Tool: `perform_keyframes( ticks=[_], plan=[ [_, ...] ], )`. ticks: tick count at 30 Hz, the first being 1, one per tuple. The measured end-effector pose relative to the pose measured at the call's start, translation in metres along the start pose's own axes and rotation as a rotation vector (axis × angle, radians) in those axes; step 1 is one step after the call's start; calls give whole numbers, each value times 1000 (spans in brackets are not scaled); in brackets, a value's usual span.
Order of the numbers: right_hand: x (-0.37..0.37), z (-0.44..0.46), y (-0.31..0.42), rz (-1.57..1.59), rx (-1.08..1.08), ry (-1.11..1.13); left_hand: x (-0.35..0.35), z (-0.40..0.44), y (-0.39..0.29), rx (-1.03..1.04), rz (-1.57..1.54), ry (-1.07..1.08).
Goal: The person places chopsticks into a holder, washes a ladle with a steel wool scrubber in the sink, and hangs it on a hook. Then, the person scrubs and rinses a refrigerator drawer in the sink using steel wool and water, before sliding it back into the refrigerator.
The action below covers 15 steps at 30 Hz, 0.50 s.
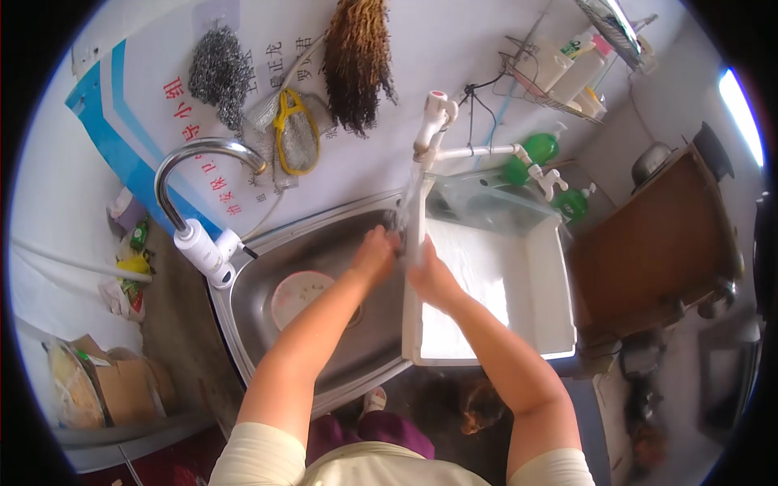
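Observation:
Both of my hands meet near the right side of the steel sink [267, 243], below a white tap [435, 117] with a red mark. Water seems to run down between them. My left hand [375, 255] has its fingers curled in at the stream; what it holds, if anything, is hidden. My right hand [431, 279] is beside a white upright edge, its fingers mostly behind it and blurred. A white plastic basin [535, 283] stands right of the sink, under my right forearm. A pinkish-white plate [298, 293] lies in the sink, left of my left forearm.
A chrome faucet [166, 182] with a white body rises at the sink's left. Steel wool [219, 73], a yellow-rimmed net [298, 134] and a straw brush [356, 65] hang on the wall. Green bottles [572, 204] stand behind the basin. A brown board [656, 243] is at right.

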State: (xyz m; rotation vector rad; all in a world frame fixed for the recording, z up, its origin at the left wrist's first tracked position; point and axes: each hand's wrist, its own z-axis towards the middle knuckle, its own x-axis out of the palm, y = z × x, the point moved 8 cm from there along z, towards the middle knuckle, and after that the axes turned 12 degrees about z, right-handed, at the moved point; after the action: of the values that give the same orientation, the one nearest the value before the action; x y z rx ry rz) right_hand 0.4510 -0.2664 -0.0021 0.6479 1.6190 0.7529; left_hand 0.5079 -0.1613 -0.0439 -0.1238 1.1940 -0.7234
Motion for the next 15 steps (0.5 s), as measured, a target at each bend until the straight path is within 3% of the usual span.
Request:
perform_keyframes(
  ticks=[2,5,6,9,10,13,15],
  plan=[
    [-2,-3,0,14,8,-3,-19,6,-4,-44,32,-59],
    [-21,-17,29,10,-340,-193,-62,14,-9,-154,-105,-216],
    [-26,-17,30,80,-331,-195,-78,17,-14,-134,-87,-279],
    [-42,-11,42,400,-272,-168,-119,26,-45,-206,-410,-172],
    [-46,-13,51,576,-229,-141,-121,30,-54,-108,-629,-287],
    [-57,4,47,975,-233,-152,-106,37,-84,-66,-831,-169],
    [-66,4,35,1082,-110,-103,-100,34,-91,-63,-838,-75]
  ],
)
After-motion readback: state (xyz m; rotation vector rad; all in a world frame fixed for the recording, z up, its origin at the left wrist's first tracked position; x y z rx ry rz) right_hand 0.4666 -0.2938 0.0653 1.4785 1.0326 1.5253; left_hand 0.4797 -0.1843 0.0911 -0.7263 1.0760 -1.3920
